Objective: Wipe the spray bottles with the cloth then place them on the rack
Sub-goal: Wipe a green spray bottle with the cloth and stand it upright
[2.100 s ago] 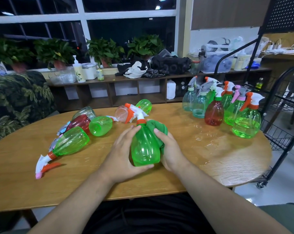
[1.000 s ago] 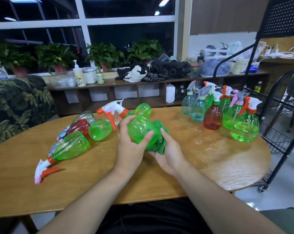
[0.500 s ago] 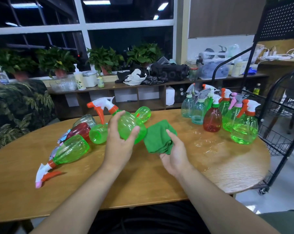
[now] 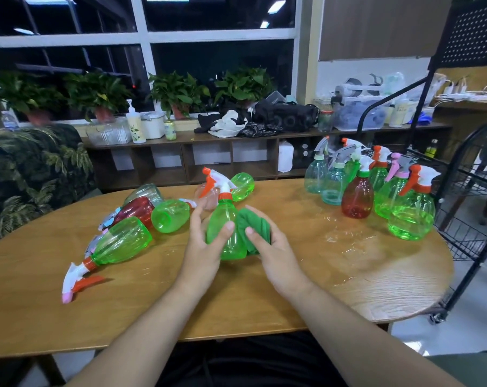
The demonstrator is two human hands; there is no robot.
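Observation:
A green spray bottle (image 4: 230, 219) with a white and orange trigger head stands upright at the table's middle. My left hand (image 4: 206, 247) grips its left side, thumb across the front. My right hand (image 4: 273, 247) holds a bunched green cloth (image 4: 255, 226) against the bottle's right side. Several bottles lie on their sides at the left, among them a large green bottle (image 4: 122, 241) and a red bottle (image 4: 135, 209). Several upright bottles (image 4: 357, 196) stand at the right, beside a black wire rack (image 4: 477, 191).
The round wooden table (image 4: 376, 277) has wet patches right of my hands. A leaf-patterned sofa (image 4: 33, 174) stands at the left. A low shelf (image 4: 209, 152) with plants, bags and containers runs below the window behind the table.
My left hand has turned the green bottle from tilted in the air to upright on the table. My right hand has brought the cloth back against its right side.

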